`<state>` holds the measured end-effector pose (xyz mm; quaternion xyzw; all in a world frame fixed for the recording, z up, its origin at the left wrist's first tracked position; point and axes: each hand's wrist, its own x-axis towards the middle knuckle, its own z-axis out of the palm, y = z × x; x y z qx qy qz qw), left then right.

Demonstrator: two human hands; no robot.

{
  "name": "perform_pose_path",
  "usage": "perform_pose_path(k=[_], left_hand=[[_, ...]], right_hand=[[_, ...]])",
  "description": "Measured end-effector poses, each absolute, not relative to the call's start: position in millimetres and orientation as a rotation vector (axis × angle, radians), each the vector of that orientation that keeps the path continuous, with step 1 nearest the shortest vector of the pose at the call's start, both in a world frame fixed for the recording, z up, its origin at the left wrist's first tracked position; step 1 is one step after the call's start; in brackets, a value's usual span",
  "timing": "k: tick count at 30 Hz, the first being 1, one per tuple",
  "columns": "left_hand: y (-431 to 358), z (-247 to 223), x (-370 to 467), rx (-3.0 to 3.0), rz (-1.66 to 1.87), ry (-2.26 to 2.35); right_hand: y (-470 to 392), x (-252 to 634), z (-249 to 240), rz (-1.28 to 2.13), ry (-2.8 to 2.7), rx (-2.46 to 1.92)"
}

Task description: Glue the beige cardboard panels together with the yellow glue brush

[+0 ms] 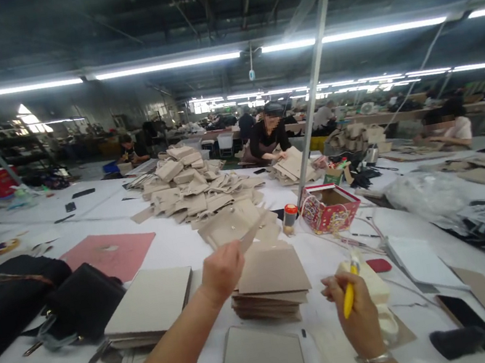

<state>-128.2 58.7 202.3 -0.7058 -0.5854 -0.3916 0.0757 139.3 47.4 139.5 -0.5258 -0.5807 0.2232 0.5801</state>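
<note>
One thin beige flat panel (pixel 254 231), pinched in the left hand (pixel 223 269), the nearer one, pointed lengthwise toward its two o'clock; one yellow-handled slim brush (pixel 349 299) was gripped in the right hand (pixel 357 308); one red patterned open-topped box (pixel 316 212) stood at the latter's twelve o'clock, contents indiscernible.

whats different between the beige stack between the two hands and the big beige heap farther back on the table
The stack has flat pieces piled roughly in line, while the heap is jumbled, with pieces at many angles. The heap spreads wider; the stack is more compact. The stack sits close to the left hand, while the heap lies beyond both hands. Both are beige and lie on the white table.
</note>
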Motion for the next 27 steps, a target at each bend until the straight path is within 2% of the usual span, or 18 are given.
perform_pose_path(k=[4,7,11,16,18,20,24,27], left_hand=[[31.5,207.6,-140.9,-1.592,-2.36,-2.008],[13.9,184.1,-124.7,-1.272,-2.996,-2.0],[-7.9,141.6,-97.6,-1.051,-3.307,-2.149],[-38.4,105.2,-98.8,-1.191,-3.493,-2.235],[-50.0,90.6,-112.3,-1.257,-3.503,-2.244],[-60.9,68.5,-128.2,-1.29,-3.314,-2.502],[-85.5,10.8,-151.4,-1.484,-2.473,-3.223],[-95.3,-25.5,-160.2,-1.709,-1.885,-3.318]], right_hand=[[36.8,98.9,138.3,0.653,-1.456,-1.225],[30.3,76.8,132.4,0.726,-1.417,-1.217],[21.4,75.7,119.7,0.591,-1.339,-1.247],[-5.2,103.8,101.5,0.511,-1.366,-1.31],[-21.4,117.9,88.7,0.558,-1.416,-1.355],[-37.6,130.5,68.8,0.617,-1.486,-1.415],[-66.5,143.4,14.1,0.713,-1.62,-1.616],[-77.3,140.0,-23.6,0.725,-1.725,-1.755]])
